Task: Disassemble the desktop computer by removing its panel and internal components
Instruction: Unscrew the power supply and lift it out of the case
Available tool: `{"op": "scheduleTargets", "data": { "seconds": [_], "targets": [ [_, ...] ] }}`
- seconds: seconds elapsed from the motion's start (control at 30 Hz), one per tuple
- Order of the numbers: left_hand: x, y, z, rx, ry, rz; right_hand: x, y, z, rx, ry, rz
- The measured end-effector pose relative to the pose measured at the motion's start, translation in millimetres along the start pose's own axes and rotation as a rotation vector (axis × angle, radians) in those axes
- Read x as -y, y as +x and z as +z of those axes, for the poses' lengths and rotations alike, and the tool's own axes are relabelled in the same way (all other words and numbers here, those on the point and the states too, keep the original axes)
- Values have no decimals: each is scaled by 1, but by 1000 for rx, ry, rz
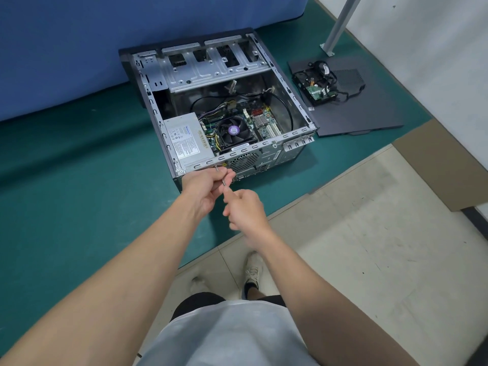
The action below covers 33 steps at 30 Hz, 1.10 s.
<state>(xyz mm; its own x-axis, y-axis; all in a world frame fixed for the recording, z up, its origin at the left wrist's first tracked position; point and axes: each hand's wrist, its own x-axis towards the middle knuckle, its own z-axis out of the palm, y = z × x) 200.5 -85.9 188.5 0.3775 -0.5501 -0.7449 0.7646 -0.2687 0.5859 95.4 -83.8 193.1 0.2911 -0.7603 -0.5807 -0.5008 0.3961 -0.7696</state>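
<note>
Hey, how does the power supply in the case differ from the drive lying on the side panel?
The power supply is a silver box with a white label; the drive is black with a green circuit board showing. The power supply sits inside the case; the drive lies outside on the removed side panel. Loose black cables drape over the drive; the power supply's top is bare. Both are boxy components.
</note>
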Motion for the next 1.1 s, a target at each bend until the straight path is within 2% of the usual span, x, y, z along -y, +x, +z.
{"op": "scheduleTargets", "data": {
  "seconds": [0.07,0.1,0.2,0.3,0.37,0.43,0.53,0.57,0.6,0.63,0.67,0.7,0.77,0.8,0.83,0.9,0.93,1.03,1.1],
  "targets": [
    [0,0,0,2,-15,0,-5,-1,-14,282,574,263],
    [1,0,0,7,-26,-1,-11,-2,-20,410,749,351],
    [2,0,1,6,-40,4,-25,-6,-26,621,912,400],
    [1,-1,2,11,-53,11,-23,-6,-22,583,939,341],
    [1,0,1,13,-54,15,-20,-6,-18,449,860,289],
    [2,0,1,15,-50,18,-18,-6,-13,296,608,173],
    [3,-1,2,7,-51,21,-16,-9,-9,49,-228,-113],
    [3,-1,3,7,-52,19,-17,-10,-9,2,-439,-188],
    [3,-1,3,9,-56,15,-17,-11,-8,-30,-531,-228],
    [3,-1,4,14,-64,11,-18,-11,-8,-33,-539,-239],
    [3,-2,4,20,-72,9,-17,-10,-12,1,-447,-220],
    [3,-2,4,27,-79,9,-15,-8,-15,72,-241,-137],
    [3,-2,4,40,-88,8,-9,-5,-23,329,346,160],
    [2,-3,4,43,-94,5,-6,-5,-28,424,540,269],
    [2,-4,4,44,-98,2,-4,-5,-29,468,626,301],
    [3,-5,5,25,-94,2,-1,-5,-22,433,526,235],
    [3,-6,6,0,-84,8,1,-6,-16,360,367,170],
    [4,-6,9,-105,-13,44,-2,-12,-2,83,-373,-114],
    [5,-6,11,-155,14,68,-10,-14,0,-42,-579,-226]
  ]
}}
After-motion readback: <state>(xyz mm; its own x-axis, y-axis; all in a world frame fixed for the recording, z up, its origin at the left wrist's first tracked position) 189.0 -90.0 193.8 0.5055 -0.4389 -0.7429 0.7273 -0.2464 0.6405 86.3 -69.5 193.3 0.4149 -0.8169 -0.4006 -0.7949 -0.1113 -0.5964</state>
